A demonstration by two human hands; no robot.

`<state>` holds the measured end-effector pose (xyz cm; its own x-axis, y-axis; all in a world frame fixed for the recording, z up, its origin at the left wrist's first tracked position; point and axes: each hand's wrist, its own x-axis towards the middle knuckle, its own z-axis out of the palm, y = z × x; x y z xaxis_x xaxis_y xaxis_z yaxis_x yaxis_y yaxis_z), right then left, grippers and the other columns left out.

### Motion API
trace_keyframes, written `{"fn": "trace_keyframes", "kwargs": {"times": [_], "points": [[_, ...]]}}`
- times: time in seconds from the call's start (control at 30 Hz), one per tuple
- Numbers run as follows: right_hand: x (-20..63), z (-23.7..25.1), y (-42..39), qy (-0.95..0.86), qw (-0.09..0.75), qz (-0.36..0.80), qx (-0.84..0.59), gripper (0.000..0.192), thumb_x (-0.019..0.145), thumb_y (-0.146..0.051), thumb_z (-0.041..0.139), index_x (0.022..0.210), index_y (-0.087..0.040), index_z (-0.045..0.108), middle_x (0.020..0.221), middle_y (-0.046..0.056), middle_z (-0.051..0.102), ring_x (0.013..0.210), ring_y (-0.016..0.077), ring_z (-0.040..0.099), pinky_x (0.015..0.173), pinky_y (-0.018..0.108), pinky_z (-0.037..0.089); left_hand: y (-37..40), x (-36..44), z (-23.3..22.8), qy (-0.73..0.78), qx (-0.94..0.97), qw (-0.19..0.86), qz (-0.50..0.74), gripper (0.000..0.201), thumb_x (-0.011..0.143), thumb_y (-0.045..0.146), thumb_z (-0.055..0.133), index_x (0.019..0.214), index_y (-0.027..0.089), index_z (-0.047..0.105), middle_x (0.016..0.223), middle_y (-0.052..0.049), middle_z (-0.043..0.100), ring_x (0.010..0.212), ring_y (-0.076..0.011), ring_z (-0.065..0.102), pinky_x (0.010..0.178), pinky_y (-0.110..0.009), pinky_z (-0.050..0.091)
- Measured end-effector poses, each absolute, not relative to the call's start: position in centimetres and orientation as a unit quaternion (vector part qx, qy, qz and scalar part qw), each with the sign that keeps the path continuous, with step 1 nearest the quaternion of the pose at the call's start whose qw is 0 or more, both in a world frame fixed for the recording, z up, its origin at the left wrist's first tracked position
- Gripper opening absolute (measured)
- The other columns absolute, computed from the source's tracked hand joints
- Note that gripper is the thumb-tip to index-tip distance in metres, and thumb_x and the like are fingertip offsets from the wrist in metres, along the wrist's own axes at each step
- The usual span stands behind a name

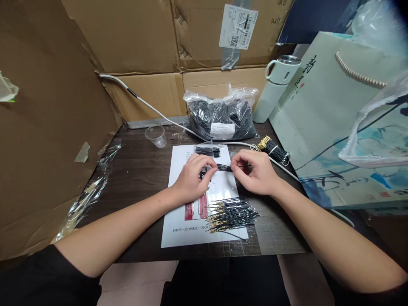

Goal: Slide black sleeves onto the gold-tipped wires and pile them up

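My left hand (196, 176) is closed in a pinch, thumb against forefinger, at the left end of some short black wires (225, 168). At their right end my right hand (255, 172) is closed in a pinch too. The fingertips hide the wire ends, so how many wires each hand grips is unclear. Nearer me, a loose pile of black wires with gold-coloured ends (232, 214) lies partly on a printed white sheet (172, 231). Just beyond my left hand, a row of short black pieces (207, 151) sits by a small clear holder.
Behind stands a clear bag of black parts (219, 117), between a clear plastic cup (156, 136) and a pale green bottle (277, 87). A tied bundle of gold-tipped wires (274, 149) lies right, near a white cable (153, 109) and paper bag (318, 106). Cardboard walls (127, 38) enclose the desk.
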<state>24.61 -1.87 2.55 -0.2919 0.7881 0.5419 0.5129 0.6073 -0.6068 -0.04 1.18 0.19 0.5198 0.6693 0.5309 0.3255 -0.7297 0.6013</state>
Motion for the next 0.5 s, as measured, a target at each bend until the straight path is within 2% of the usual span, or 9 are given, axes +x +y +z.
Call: {"fn": "trace_keyframes", "kwargs": {"times": [0.5], "points": [[24.55,2.76,-2.04,-0.79,0.432,0.156,-0.406,0.011,0.089,-0.012,0.067,0.084,-0.021,0.064,0.074,-0.001,0.059,0.064,0.0153,0.053,0.061,0.032,0.043,1.31,-0.02,0.17,0.285,0.829,0.25,0.41,0.006,0.107,0.019,0.066,0.105,0.02,0.072,0.101,-0.005,0.077,0.095,-0.0212,0.066,0.09,-0.039,0.052]]}}
